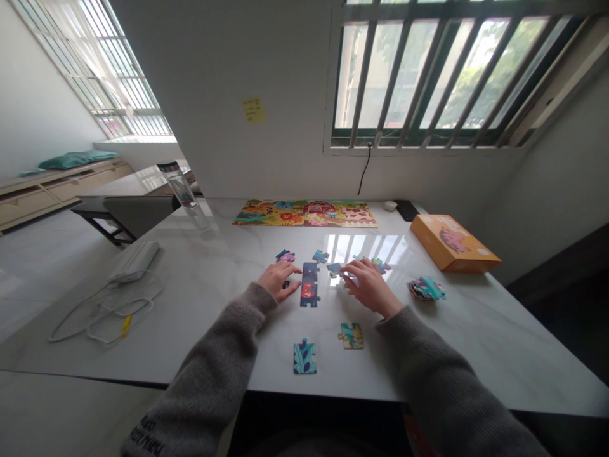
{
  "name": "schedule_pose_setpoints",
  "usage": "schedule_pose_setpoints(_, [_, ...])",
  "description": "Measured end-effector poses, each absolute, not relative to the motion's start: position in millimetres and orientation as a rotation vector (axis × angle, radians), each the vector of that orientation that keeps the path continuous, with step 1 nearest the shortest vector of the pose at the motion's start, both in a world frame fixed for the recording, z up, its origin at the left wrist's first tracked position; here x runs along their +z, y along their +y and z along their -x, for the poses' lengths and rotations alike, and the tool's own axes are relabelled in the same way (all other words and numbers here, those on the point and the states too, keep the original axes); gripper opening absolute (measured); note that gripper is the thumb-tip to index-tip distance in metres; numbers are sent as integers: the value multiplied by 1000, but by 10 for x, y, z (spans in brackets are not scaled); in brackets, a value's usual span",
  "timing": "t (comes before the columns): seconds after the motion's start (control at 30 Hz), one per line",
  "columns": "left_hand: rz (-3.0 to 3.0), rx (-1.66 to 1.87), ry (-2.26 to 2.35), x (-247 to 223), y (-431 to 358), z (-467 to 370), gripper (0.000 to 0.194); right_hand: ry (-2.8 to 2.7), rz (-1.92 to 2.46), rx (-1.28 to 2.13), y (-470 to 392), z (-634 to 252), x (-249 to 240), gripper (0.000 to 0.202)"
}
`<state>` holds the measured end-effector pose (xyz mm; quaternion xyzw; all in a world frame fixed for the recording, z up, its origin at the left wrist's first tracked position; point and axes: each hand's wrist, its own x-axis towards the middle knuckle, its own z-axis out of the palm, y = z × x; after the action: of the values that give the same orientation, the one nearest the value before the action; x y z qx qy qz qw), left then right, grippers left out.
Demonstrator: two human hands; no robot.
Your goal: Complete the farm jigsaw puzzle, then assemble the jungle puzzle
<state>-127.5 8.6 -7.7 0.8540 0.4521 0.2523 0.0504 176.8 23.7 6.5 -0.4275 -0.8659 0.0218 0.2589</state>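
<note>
Two joined dark puzzle pieces (309, 291), one with a red figure, lie in the middle of the white marble-look table. Just left of them is my left hand (278, 280), its thumb and fingers apart, fingertips by the pieces' left edge. My right hand (370, 284) is on the right, its fingertips at the right side of a small blue piece (333, 270); whether they pinch it is too small to tell. Another blue piece (320, 256) lies above. Nearer the front edge are a teal leaf piece (304, 357) and a green-orange piece (352, 336).
A colourful picture strip (304, 214) lies along the wall. To the right are a stack of pieces (427, 289), an orange box (451, 242) and a black phone (406, 210). At left stand a glass bottle (178, 184) and a white power strip (136, 261) with cables.
</note>
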Motion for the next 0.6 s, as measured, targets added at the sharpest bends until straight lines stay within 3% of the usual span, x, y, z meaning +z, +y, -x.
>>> schedule_pose_setpoints(0.3, [-2432, 1012, 1614, -153, 240, 1680, 22, -2324, 1367, 36, 412, -2072, 26, 19])
schedule_pose_setpoints(0.6, [-2471, 982, 1482, -202, 232, 1546, 17, -1922, 1128, 281, 484, -2313, 236, 36])
